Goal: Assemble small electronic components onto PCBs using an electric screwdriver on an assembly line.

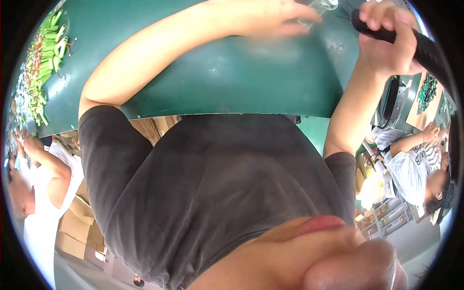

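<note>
My left hand [278, 18] reaches over the green tabletop [217, 82] at the top middle, slightly blurred. Its fingers are stretched out and apart, and I see nothing held in them. Just beyond the fingertips lies a small clear, shiny item [328, 5], cut off by the top edge; its kind does not show. At the upper right, my right hand [390, 41] is wrapped round a thick black rod-like tool handle [431, 57]. One rounded end of it sticks out past my fingers toward the left, and the other end runs off to the right.
Bright green sleeved parts with thin wires [48, 53] are piled at the table's left. Right of my forearm sits a black corded device [394, 100], with small dark green parts [427, 92] beyond it. Co-workers sit on both sides; cardboard boxes [77, 227] stand at the lower left.
</note>
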### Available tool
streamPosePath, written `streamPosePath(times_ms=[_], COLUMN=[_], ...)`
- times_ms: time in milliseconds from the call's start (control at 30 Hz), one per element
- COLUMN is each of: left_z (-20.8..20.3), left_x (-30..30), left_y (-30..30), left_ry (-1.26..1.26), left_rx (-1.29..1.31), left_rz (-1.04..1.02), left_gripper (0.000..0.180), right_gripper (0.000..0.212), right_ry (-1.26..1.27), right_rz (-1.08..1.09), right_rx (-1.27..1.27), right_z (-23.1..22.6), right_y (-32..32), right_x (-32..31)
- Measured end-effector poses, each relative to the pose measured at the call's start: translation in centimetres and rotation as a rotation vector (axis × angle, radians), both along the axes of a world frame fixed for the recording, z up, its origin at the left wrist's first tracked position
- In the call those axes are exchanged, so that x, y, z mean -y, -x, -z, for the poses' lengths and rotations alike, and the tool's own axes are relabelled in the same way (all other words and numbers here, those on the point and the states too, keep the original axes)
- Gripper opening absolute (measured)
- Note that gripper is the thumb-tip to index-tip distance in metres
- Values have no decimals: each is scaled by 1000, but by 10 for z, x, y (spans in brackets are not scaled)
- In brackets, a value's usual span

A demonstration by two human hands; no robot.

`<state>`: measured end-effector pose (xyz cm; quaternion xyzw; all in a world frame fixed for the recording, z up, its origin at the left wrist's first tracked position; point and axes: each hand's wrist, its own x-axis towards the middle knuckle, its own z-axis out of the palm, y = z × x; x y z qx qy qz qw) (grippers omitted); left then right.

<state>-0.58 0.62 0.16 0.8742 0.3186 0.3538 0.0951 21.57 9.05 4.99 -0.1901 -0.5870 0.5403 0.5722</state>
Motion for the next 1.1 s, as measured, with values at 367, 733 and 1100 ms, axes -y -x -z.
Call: streamPosePath(times_ms=[367, 733, 1100], left_z=[-1, -5, -22], left_x=[-6, -6, -5], left_y=[0, 0, -3], left_ry=[18, 54, 91], left_rx=[38, 27, -23], left_rz=[12, -1, -22], left_gripper=[21, 21, 23], right_gripper=[56, 54, 54], right_ry=[-386, -291, -195], right_rz=[-39, 5, 62], right_rx=[12, -11, -17], right_z=[5, 11, 18], right_y=[27, 38, 41], right_x=[11, 14, 19])
